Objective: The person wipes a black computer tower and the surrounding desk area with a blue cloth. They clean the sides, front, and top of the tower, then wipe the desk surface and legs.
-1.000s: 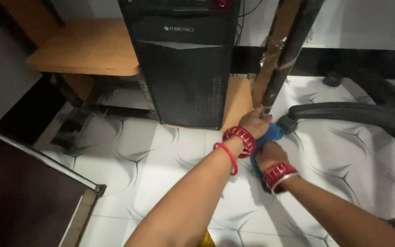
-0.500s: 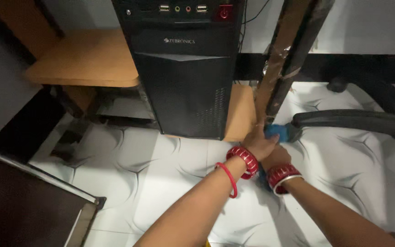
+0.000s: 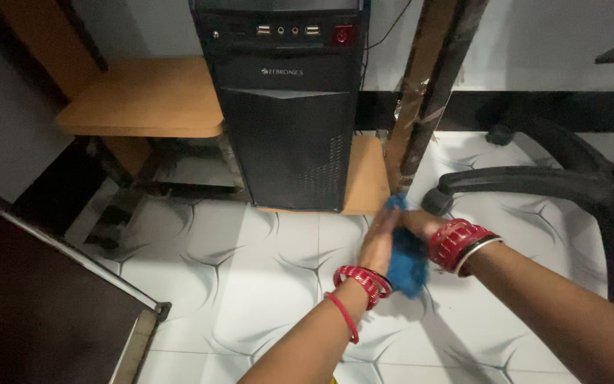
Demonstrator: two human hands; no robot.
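A blue cloth point(image 3: 406, 259) hangs between my two hands, just above the white tiled floor point(image 3: 264, 284). My left hand point(image 3: 379, 240) presses flat against the cloth's left side. My right hand point(image 3: 418, 223) grips its upper part; red bangles cover that wrist. Both hands are in front of the foot of a dark, tape-wrapped table leg point(image 3: 421, 107). A black computer tower point(image 3: 286, 114) stands on a low wooden board point(image 3: 367, 178) just left of the leg.
A black office chair base point(image 3: 534, 181) with a caster point(image 3: 435, 201) reaches in from the right. A wooden shelf point(image 3: 143, 99) sits at the left, and a dark panel with a metal edge point(image 3: 51, 299) fills the lower left.
Both hands have drawn back from the foot of the table leg, bringing the blue cloth up off the floor. The cloth now hangs bunched between them instead of being pressed by the leg.
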